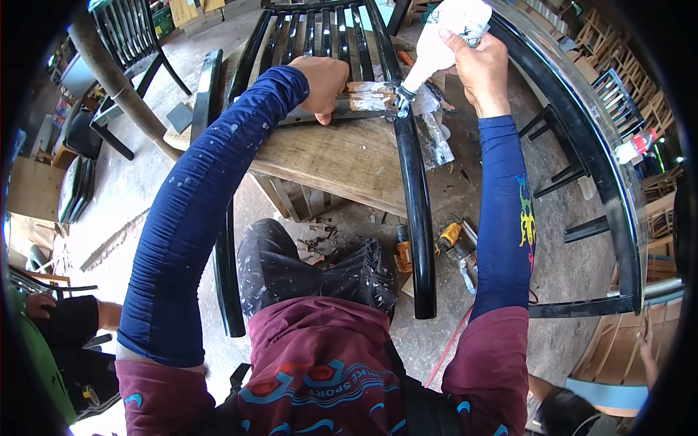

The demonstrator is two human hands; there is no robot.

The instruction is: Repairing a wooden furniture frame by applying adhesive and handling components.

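Note:
A black slatted chair (417, 211) lies on its back across a wooden bench (331, 163), two legs pointing toward me. My left hand (321, 81) is closed on the chair's crossbar, beside the slats; its fingertips are partly hidden. My right hand (486, 71) grips a white squeeze bottle (438, 52), tilted with its nozzle down. The nozzle meets the right-hand leg at the joint with the crossbar, where whitish smears show. Pale, scraped wood pieces (369, 97) sit against this joint. Right of the joint, a smeared flat piece (438, 144) rests on the bench.
On the floor beneath lie an orange-and-black power tool (403, 251) and a yellow one (450, 235). A large black frame with a glass-like edge (618, 182) curves along the right, holding a small bottle (634, 147). Other people work at lower left (54, 334) and lower right.

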